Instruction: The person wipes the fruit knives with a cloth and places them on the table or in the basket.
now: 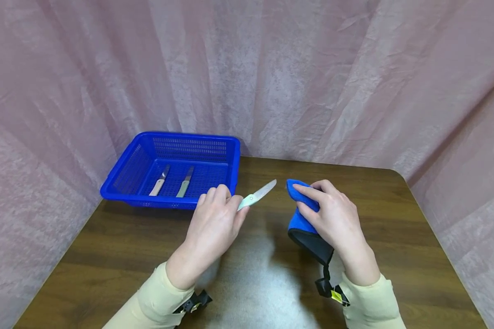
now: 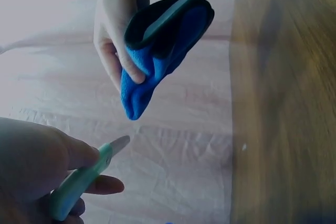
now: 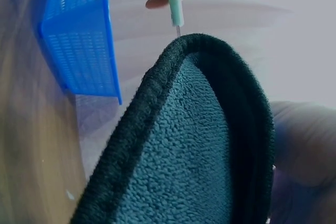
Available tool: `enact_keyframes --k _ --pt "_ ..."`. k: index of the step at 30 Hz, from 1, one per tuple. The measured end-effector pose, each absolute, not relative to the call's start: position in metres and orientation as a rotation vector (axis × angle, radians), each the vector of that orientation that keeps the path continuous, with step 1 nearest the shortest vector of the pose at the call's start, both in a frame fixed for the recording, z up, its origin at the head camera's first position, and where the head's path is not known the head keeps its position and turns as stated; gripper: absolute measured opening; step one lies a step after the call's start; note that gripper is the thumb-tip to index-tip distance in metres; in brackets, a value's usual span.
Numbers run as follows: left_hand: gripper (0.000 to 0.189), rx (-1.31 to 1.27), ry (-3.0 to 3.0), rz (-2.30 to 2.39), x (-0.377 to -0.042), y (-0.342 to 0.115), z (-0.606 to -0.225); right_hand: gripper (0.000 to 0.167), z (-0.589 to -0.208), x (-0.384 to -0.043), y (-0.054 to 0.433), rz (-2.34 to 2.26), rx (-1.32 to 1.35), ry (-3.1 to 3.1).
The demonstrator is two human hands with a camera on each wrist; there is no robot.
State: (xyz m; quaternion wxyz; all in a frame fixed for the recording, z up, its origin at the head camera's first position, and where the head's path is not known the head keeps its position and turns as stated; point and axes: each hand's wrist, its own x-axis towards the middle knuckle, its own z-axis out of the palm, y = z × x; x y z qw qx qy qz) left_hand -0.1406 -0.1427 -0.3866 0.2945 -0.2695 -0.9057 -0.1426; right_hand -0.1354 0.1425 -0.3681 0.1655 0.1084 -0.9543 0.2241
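Observation:
My left hand (image 1: 214, 224) grips the pale green handle of a small folding knife (image 1: 260, 193), its blade out and pointing up to the right. In the left wrist view the knife (image 2: 81, 182) lies between thumb and fingers. My right hand (image 1: 337, 212) holds a folded blue cloth (image 1: 302, 221) with a dark edge, pinched between thumb and fingers. A short gap separates blade tip and cloth in the head view. The right wrist view is largely filled by the cloth (image 3: 184, 145), which hides part of the blade.
A blue plastic basket (image 1: 234, 169) stands at the back left of the wooden table (image 1: 378, 214). Inside lie a knife with a pale pinkish handle (image 1: 158, 186) and another with a green handle (image 1: 183, 188). Pink curtains (image 1: 271, 77) hang behind and at both sides.

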Motion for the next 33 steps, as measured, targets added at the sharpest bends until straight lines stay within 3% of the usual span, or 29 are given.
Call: enact_keyframes --k 17,33 --pt "0.032 -0.663 -2.414 -0.233 -0.163 -0.167 -0.378 0.04 -0.373 -0.142 0.141 0.614 0.342 -2.76" --pt "0.036 -0.5 -2.644 -0.194 -0.211 -0.187 -0.372 0.041 -0.388 -0.152 0.14 0.621 0.363 -2.807"
